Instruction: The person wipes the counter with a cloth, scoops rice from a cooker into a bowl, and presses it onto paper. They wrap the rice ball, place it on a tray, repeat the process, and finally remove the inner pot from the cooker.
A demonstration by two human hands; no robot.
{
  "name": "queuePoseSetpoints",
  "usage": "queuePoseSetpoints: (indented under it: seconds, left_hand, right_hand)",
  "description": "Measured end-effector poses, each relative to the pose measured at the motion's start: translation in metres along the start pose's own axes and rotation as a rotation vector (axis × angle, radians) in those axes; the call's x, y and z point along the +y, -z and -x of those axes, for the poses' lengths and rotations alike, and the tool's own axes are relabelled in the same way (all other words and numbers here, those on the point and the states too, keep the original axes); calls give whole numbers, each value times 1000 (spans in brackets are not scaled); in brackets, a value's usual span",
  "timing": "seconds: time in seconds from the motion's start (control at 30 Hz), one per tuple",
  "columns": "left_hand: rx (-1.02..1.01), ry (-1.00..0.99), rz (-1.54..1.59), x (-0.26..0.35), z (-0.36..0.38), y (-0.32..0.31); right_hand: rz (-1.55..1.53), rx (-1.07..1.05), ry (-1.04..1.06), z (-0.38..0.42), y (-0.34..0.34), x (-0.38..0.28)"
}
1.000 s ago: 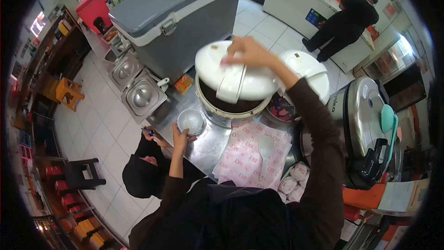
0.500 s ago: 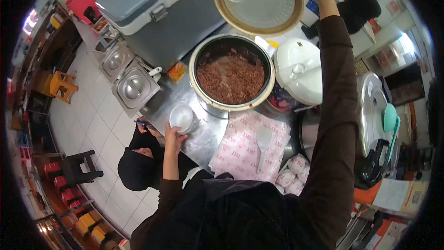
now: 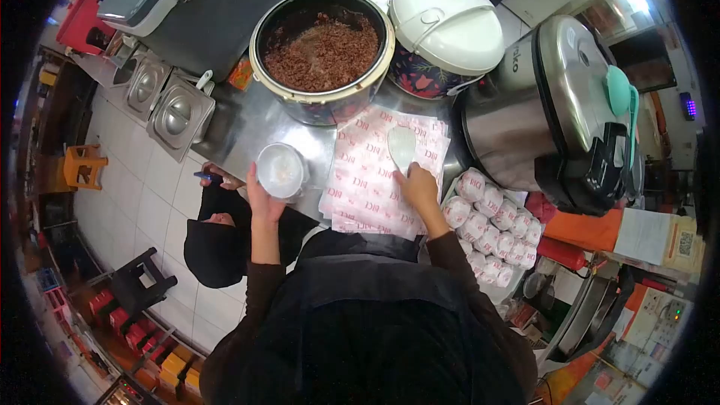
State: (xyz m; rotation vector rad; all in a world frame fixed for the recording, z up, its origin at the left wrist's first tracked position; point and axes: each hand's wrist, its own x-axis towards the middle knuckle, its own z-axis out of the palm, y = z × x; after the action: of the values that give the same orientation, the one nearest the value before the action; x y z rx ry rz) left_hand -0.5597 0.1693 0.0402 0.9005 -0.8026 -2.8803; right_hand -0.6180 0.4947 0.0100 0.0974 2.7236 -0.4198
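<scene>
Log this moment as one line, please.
left hand: holding small container; right hand: touching paddle; paddle: over printed paper; pot: open, brown food inside

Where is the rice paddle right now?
In the head view, the rice paddle is over the printed wrapping papers, just right of the picture's centre, with the right hand at its handle and the open rice cooker to its upper left.

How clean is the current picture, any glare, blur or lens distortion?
Head view: strong fisheye curvature with black corners; head view again: bright glare on the steel cooker and counter; same head view: spatula and right hand show no obvious motion blur.
</scene>
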Motion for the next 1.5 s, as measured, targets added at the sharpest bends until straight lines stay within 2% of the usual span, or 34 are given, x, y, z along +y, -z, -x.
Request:
queuePoseSetpoints:
  seconds: [0.03, 0.1, 0.13, 0.2, 0.27, 0.3, 0.37, 0.4, 0.47, 0.53, 0.6, 0.67, 0.8, 0.9, 1.0, 1.2, 1.4, 1.5]
  left_hand:
    - [-6, 27, 27, -4, 6, -4]
    - [-32, 60, 89, -11, 14, -18]
    - [-289, 74, 107, -15, 22, -28]
    - [-236, 17, 141, -22, 28, -37]
    - [-176, -45, 101, -24, 27, -37]
    - [-143, -77, 42, -25, 23, -34]
    - [-112, -115, -76, -19, 18, -36]
    - [-113, -123, -135, -16, 16, -38]
    - [-134, -181, -218, -13, 10, -45]
    - [-175, -283, -273, -14, 2, -54]
    - [-229, -352, -316, -10, -4, -67]
    - [-265, -313, -315, -1, -13, -79]
    - [-288, -183, -293, -5, -14, -80]
    - [-306, -232, -294, -10, -18, -80]
    - [-303, -174, -278, -4, -14, -83]
    - [-295, -137, -259, 0, -10, -89]
    - [-214, -40, -254, -4, -18, -79]
    - [-271, -148, -256, -1, -11, -88]
  right_hand:
    - [-52, 13, -46, 4, -3, -5]
    - [-221, 63, 22, 13, 3, 4]
    - [-303, 94, 68, 15, 18, 2]
    - [-550, 125, 113, 26, 70, -7]
    - [-348, 368, 334, 34, 141, -36]
    - [-342, 389, 439, 31, 172, -56]
    - [-63, 458, 669, 9, 215, -101]
    - [109, 455, 705, -10, 226, -130]
    - [408, 346, 831, -78, 220, -182]
    - [557, 322, 909, -132, 204, -233]
    - [604, 328, 973, -179, 182, -257]
    - [509, 148, 938, -199, 170, -269]
    - [282, -79, 981, -209, 150, -263]
    - [160, -246, 1122, -217, 145, -257]
    - [45, -366, 1002, -211, 146, -252]
    - [-93, -487, 985, -200, 150, -244]
    - [-204, -492, 1120, -195, 154, -235]
    - [-201, -583, 1066, -193, 163, -232]
